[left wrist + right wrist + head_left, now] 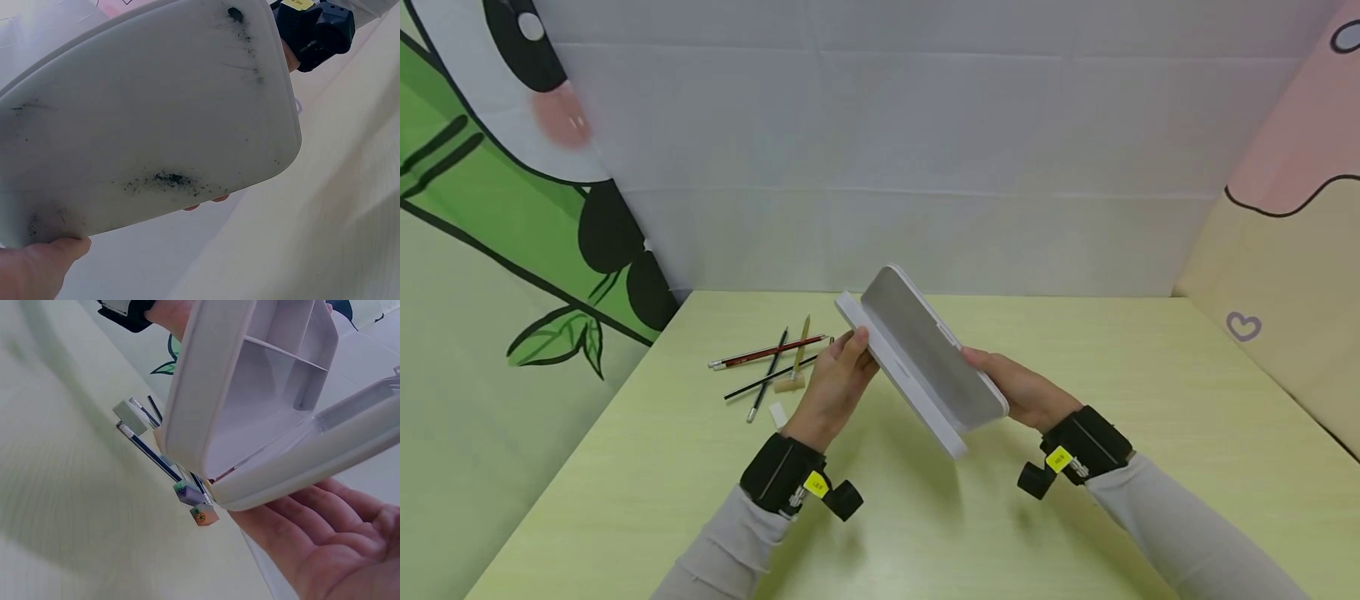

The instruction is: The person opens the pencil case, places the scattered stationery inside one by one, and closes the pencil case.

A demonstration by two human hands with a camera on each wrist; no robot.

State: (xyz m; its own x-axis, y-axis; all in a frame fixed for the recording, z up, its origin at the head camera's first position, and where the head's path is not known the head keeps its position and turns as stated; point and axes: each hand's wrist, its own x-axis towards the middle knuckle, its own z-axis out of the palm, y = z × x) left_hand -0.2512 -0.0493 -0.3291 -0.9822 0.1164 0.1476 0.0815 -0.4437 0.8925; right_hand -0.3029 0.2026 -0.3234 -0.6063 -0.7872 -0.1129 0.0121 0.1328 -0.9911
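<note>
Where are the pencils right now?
In the head view the pencils lie loose on the table, left of the white case, just beyond the left hand.

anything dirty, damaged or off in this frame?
Yes: the case has dark specks and smears on its outer face, densest near the lower edge, plus marks toward one corner. It is open and held tilted above the table between left hand and right hand. Pencils lie loose, crossed over each other.
</note>
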